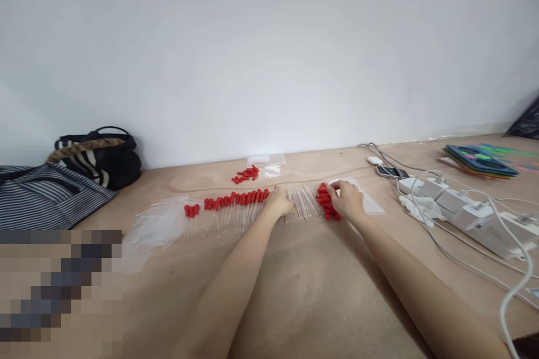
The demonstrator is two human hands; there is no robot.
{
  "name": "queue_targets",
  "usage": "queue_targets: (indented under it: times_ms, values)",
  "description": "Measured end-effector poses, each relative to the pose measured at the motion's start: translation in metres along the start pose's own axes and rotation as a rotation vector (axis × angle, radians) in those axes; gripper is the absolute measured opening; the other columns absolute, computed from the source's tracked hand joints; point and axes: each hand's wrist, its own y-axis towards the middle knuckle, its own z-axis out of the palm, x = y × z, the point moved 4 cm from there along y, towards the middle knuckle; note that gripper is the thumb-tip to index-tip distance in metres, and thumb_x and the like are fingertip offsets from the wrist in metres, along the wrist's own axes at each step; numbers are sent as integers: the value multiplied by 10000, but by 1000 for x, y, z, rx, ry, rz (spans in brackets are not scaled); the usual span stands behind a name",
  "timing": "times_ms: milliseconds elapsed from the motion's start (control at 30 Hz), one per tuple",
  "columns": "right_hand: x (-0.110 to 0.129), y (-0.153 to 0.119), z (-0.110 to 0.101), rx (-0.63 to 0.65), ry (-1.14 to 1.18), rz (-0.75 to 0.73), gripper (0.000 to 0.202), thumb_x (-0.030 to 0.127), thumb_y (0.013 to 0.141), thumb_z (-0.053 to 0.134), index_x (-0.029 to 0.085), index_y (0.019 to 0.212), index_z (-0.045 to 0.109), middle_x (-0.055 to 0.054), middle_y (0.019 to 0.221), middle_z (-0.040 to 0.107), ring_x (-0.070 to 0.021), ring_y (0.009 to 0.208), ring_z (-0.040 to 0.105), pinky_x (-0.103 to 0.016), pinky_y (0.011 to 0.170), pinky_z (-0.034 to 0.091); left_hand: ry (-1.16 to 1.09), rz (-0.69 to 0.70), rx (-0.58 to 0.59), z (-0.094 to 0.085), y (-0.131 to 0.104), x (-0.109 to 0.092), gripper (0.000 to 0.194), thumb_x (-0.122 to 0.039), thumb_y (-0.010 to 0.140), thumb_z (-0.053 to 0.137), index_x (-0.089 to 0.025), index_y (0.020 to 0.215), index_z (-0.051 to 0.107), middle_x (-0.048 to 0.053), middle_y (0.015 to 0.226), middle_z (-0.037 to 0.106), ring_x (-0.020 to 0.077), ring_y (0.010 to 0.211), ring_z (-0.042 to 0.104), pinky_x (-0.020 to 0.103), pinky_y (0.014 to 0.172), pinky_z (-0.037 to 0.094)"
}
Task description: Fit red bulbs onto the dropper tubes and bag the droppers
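My left hand [280,202] is closed at the row of thin clear tubes [305,203], between the capped and the bare ones; its fingertips and anything in them are too small to make out. My right hand [346,197] has its thumb and fingers pinched at a pile of red rubber caps [327,205] at the right end of the row; what they grip is hidden. Left of my left hand, red-capped tubes [236,200] lie side by side, caps toward the wall. A smaller group of loose red caps [245,174] lies behind the row.
Clear plastic bags [158,224] lie at the left, with another [269,164] near the wall. A power strip [475,213] with white chargers and cables is at the right, beside a small black device [391,172] and colourful sheets [480,161]. Bags [101,157] stand at the far left.
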Motion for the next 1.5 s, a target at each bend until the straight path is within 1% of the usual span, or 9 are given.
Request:
queue_targets:
  times_ms: [100,200,267,367,533,700,933,1233,1500]
  values:
    - [15,-8,-2,-72,132,-142,193,300,829,416,189,834,574,-55,884,630,-220,860,514,-355,740,327,-82,130,-1,-10,-21,9,269,-193,764,550,-121,1019,500,85,840,644,189,776,624,272,668,464]
    - [38,-25,-4,-122,344,-438,163,279,816,456,175,863,573,-70,854,627,-217,841,509,-362,766,351,-129,286,-32,-22,-55,29,121,-173,809,480,-152,908,545,46,862,605,142,779,599,239,688,466]
    - [54,-41,-2,-57,445,-612,166,254,821,455,172,895,578,-80,845,612,-205,827,512,-346,759,379,-120,577,-128,-32,-83,39,135,-154,825,441,-155,876,566,47,841,582,145,779,581,263,714,464]
    - [73,-65,3,141,593,-743,164,196,831,432,178,883,587,-73,828,584,-168,787,533,-308,733,420,-115,754,-236,-40,-109,61,191,-148,855,398,-178,937,568,41,838,584,136,763,578,255,704,468]
    - [88,-88,11,344,787,-721,139,149,805,467,182,854,593,-51,833,594,-144,797,556,-278,735,445,-129,784,-344,-40,-115,75,203,-136,862,409,-177,978,571,40,843,608,129,754,589,224,678,475]
    - [91,-93,15,415,872,-655,107,178,788,507,169,833,604,-46,808,607,-144,780,563,-278,735,447,-110,845,-331,-36,-115,72,235,-129,865,403,-181,1012,579,40,830,614,122,741,594,213,664,481]
    - [92,-98,20,504,944,-596,92,216,771,533,175,822,598,-34,795,629,-146,776,572,-278,733,445,-91,829,-300,-33,-117,74,244,-131,870,391,-174,1017,581,44,814,614,119,727,588,215,650,476]
    - [88,-104,28,566,1022,-479,129,293,752,555,174,770,600,-27,743,628,-138,707,558,-262,669,446,-64,867,-312,-30,-119,75,257,-136,865,394,-169,1041,578,46,776,594,115,680,573,210,615,467]
    - [88,-104,28,512,1028,-510,164,326,750,573,176,760,639,-35,733,653,-137,676,576,-263,652,457,-27,900,-337,-26,-120,75,270,-137,869,385,-177,1071,559,28,729,563,104,634,548,195,586,458]
